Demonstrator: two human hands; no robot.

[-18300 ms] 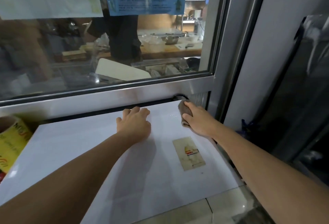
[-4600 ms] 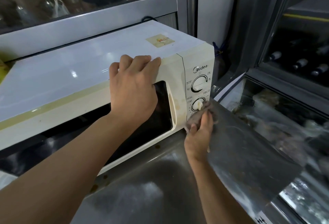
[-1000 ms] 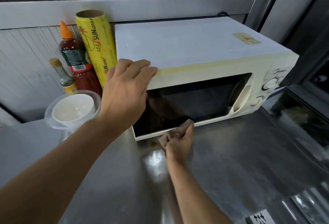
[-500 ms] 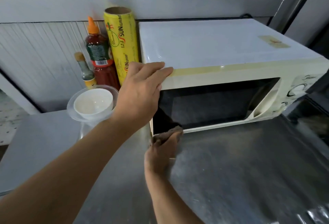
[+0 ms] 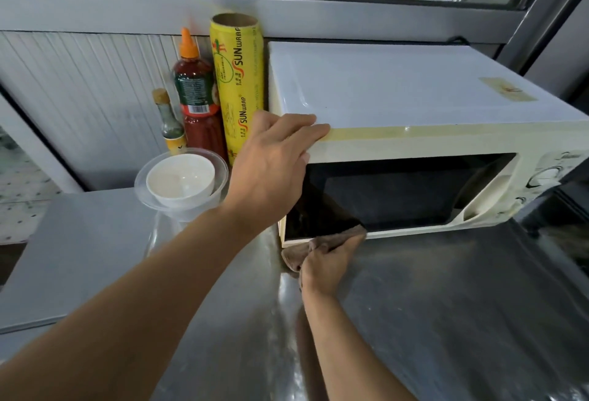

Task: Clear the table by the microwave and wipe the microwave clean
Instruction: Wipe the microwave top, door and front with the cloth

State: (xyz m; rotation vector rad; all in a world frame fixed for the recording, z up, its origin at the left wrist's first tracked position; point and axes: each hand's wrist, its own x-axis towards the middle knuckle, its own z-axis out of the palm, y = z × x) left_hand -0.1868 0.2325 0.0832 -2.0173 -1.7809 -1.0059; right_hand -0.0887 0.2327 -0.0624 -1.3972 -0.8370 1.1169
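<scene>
Head view | cream-white boxy microwave centre-right on steel table | left hand flat, ungripping, on its top-left corner | right hand clutches brown cloth against door's lower-left edge

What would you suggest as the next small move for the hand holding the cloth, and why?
Probably slide the right hand and its brown cloth rightward along the microwave door's bottom edge. The cloth sits at the door's lower left corner, the strip to its right is uncovered, and the left hand rests on the top front corner, steadying the oven.
</scene>
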